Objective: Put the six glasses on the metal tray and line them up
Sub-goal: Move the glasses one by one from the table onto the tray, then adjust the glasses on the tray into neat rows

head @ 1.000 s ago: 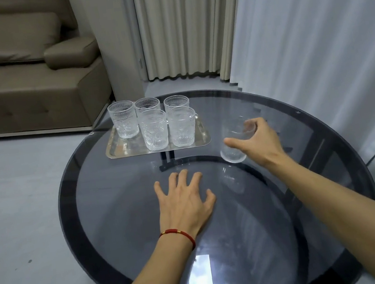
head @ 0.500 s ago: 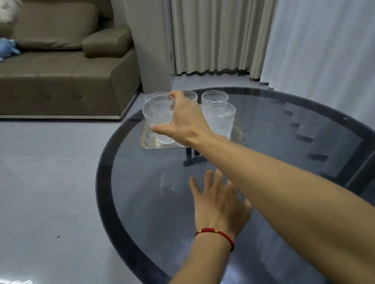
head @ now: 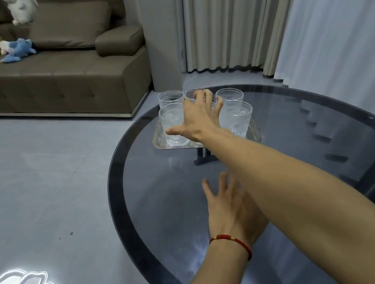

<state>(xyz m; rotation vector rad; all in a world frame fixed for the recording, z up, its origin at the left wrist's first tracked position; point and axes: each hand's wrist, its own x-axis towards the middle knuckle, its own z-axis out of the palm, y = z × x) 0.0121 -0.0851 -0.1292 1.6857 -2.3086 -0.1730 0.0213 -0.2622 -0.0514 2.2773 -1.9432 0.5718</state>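
Note:
Several clear ribbed glasses stand in two rows on the metal tray (head: 160, 143) at the far side of the round glass table (head: 165, 194). The front left glass (head: 173, 122), front right glass (head: 237, 119), back left glass (head: 171, 97) and back right glass (head: 229, 94) show clearly. My right hand (head: 198, 118) hovers over the middle of the tray with fingers spread, its thumb across the front left glass, hiding the middle glasses. My left hand (head: 226, 209) lies flat on the table, open, partly under my right forearm.
A brown sofa (head: 48, 78) with soft toys (head: 16, 50) stands across the grey floor to the left. Curtains (head: 223, 18) hang behind the table and along the right. The table's dark base (head: 205, 157) shows through the glass below the tray.
My right hand carried a glass from the table's right side across to the tray, set it at the front left and spread open. The view has turned left.

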